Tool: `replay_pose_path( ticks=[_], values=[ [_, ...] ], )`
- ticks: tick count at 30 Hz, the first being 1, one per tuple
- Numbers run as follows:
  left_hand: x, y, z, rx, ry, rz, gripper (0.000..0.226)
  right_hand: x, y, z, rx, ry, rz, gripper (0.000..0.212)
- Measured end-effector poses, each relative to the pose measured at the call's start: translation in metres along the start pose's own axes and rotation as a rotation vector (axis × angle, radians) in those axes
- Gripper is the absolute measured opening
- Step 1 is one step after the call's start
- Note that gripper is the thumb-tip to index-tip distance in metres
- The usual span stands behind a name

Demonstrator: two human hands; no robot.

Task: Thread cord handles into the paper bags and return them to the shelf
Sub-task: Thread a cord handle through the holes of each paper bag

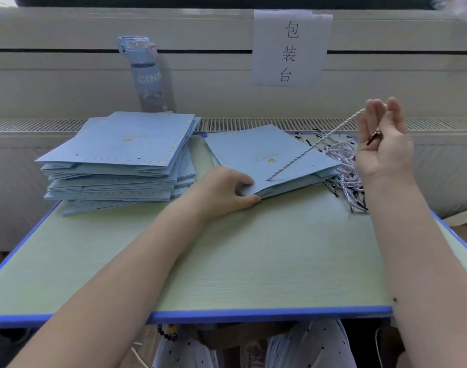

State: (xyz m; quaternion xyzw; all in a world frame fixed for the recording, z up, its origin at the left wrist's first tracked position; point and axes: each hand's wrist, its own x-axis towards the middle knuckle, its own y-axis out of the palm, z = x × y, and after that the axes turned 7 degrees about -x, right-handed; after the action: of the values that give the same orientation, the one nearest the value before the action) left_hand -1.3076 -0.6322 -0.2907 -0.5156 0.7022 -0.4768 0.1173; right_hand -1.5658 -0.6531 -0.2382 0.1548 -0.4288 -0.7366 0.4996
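A flat light-blue paper bag point(256, 155) tops a small pile at the table's middle right. My left hand point(227, 191) grips that bag's near left corner, thumb under the edge. A white-and-blue twisted cord point(314, 147) runs taut from a hole near the bag's front edge up to my right hand point(383, 139), which is raised palm up and pinches the cord's dark-tipped end. A bundle of loose cords point(346, 171) lies to the right of the pile, partly under my right wrist. A taller stack of blue bags point(126, 158) sits at the left.
A blue water bottle point(147, 75) stands behind the left stack against the radiator casing. A paper sign with characters point(289, 49) hangs on the wall. The green table top has a blue rim point(253, 313); a cardboard box edge point(466, 227) shows at the right.
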Motion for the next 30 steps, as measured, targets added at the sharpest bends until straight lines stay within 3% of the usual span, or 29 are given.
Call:
replay_pose_path(
  ticks=[4,9,11,15,20,23,25,27,29,30],
  values=[
    [-0.001,-0.007,-0.001,0.000,-0.010,0.034,0.029,-0.002,0.000,-0.003,-0.044,-0.005,0.035,0.024],
    [-0.004,-0.024,0.009,0.004,-0.095,0.103,0.021,-0.009,0.004,-0.009,-0.197,0.133,0.177,0.034],
    [-0.004,-0.025,0.004,0.069,-0.043,0.041,0.029,-0.011,0.004,-0.014,-0.302,0.178,0.242,0.039],
    [-0.003,-0.005,-0.012,-0.002,0.179,-0.222,0.025,-0.021,0.011,-0.022,-0.360,0.230,0.358,0.042],
    [0.005,0.017,-0.010,-0.221,0.111,-0.333,0.063,-0.042,0.021,-0.036,-0.648,0.359,0.618,0.030],
    [0.005,0.013,-0.004,-0.266,0.088,-0.362,0.069,-0.057,0.025,-0.043,-0.694,0.516,0.798,0.030],
    [0.005,0.011,-0.003,-0.277,0.101,-0.358,0.063,-0.064,0.026,-0.045,-0.707,0.564,0.878,0.027],
    [0.006,0.009,-0.003,-0.252,0.128,-0.347,0.041,-0.066,0.026,-0.045,-0.744,0.544,0.944,0.025],
    [0.007,0.008,0.000,-0.178,0.120,-0.350,0.020,-0.065,0.026,-0.044,-0.755,0.523,0.960,0.024],
    [0.007,0.007,0.001,-0.160,0.108,-0.366,0.020,-0.064,0.026,-0.043,-0.760,0.515,0.937,0.023]
  ],
)
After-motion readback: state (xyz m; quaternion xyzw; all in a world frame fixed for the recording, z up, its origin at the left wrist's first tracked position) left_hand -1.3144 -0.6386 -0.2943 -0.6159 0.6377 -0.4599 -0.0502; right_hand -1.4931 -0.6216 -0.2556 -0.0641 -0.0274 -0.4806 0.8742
